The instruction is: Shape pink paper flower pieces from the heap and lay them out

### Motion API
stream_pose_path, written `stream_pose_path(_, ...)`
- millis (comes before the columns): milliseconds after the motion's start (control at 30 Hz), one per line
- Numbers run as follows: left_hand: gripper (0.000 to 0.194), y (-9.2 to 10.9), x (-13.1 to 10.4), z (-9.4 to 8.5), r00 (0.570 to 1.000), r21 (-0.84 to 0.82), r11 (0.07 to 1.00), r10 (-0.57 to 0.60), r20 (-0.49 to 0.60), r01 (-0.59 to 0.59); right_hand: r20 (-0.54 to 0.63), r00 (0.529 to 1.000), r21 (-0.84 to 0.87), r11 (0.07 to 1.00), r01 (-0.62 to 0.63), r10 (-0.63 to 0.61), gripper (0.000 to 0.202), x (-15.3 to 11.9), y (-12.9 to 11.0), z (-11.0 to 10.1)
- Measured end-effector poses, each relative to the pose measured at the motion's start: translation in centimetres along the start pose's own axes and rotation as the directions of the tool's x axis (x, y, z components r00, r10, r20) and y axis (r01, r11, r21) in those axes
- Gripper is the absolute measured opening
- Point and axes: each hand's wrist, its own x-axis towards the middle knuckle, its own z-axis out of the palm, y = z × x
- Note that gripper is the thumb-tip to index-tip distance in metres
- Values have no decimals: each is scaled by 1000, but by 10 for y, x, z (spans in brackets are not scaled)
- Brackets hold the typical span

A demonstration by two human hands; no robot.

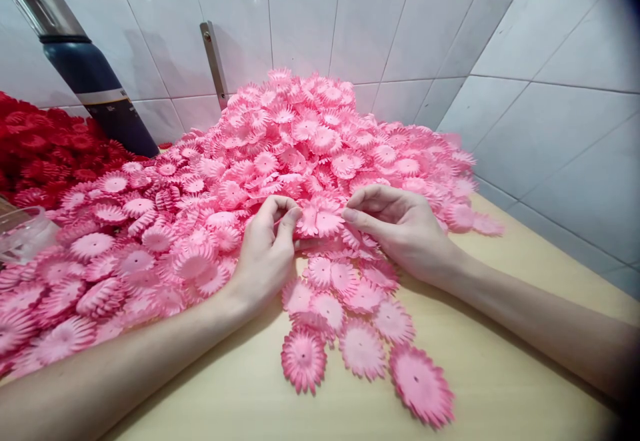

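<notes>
A pale wooden table (225,387) stands against a wall of white tiles (310,14), which meets a second tiled wall on the right. Nearest the camera, two dark-rimmed discs (303,355) with fringed edges lie face up on the wood, one left and one right, each with one small dark spot at its middle. Just behind them, paler discs (363,347) trail back in an overlapping spread, too layered to count surely.

Two bare hands work beyond that spread. The left hand (265,257) has thumb and forefinger pinched together at the left edge of the pale pink discs (329,222) between the hands; at least two overlap there. Their broad faces are turned up towards the camera; being round, they have no clear long axis, though the overlapping pair stretches left to right. The right hand (407,231) is loosely curled, its thumb tip at the pair's right edge; whether it grips cannot be told.

One clear plastic container (27,234) sits at the left edge. Behind the hands rises one large pink heap (300,147), its discs countless and facing many ways. Farther left are one red heap (45,144) and one dark blue bottle (95,81), slanting in view with its metal cap to the upper left. One metal strip (214,61) is on the wall.
</notes>
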Motion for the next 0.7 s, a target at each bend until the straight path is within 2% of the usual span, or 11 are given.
stream_pose_path(100,13,-1,1,0,1000,14,1000,10,-24,-9,-16,1000,-3,1000,-3,3,23,0,-1,1)
stream_pose_path(167,13,1,0,1,1000,-6,1000,4,8,-4,-16,1000,-26,1000,6,-6,23,1,-2,1)
stream_pose_path(267,6,6,-3,4,998,-124,992,-20,54,26,-17,999,-58,998,26,-27,25,0,-1,2)
stream_pose_path(367,9,12,-4,6,996,-215,975,-47,79,63,-22,999,-63,997,35,-36,28,0,-1,2)
stream_pose_path(467,14,15,-5,6,985,-255,961,-65,158,104,-12,999,-36,999,31,-32,28,-1,-1,1)
stream_pose_path(533,17,14,-5,5,982,-270,956,-72,172,118,-4,1000,-31,999,29,-29,28,-1,-2,2)
stream_pose_path(600,13,13,-5,4,985,-228,968,-66,160,102,10,999,-40,999,31,-31,28,-1,-3,2)
stream_pose_path(700,12,10,-5,1,986,-12,1000,-1,167,3,55,998,-35,999,35,-33,27,-2,-4,3)
